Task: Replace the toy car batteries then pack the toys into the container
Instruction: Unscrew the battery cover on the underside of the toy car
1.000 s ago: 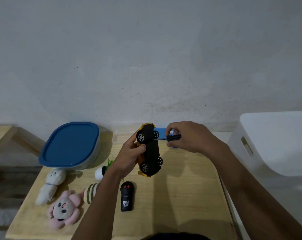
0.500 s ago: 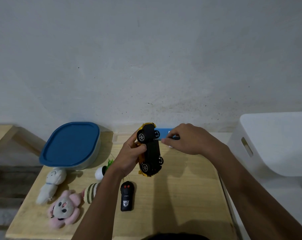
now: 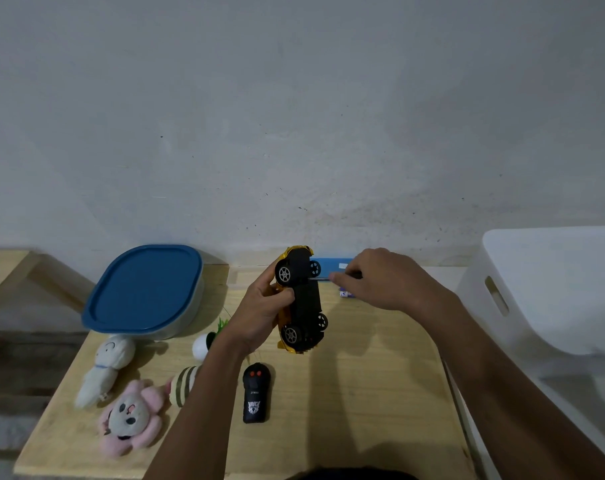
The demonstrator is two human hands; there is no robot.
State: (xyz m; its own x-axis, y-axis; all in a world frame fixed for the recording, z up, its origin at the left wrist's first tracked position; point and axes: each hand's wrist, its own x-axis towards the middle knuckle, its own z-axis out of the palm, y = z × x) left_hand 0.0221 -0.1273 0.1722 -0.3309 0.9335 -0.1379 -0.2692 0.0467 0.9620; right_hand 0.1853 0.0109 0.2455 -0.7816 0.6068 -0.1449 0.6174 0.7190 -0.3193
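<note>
Left hand (image 3: 263, 306) grip clamped on toy car (image 3: 303, 299), underside out. Right hand (image 3: 374, 278) pinches screwdriver (image 3: 322, 278). Keep tip square to underside, press firmly while turning.

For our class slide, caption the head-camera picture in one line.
The left hand grips a yellow toy car underside out; the right hand holds a screwdriver to it.

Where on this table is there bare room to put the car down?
The widest bare patch of table runs from the remote to the right edge and down to the near edge. The left side is crowded: the container, white plush, pink plush and small toys sit close together.
</note>
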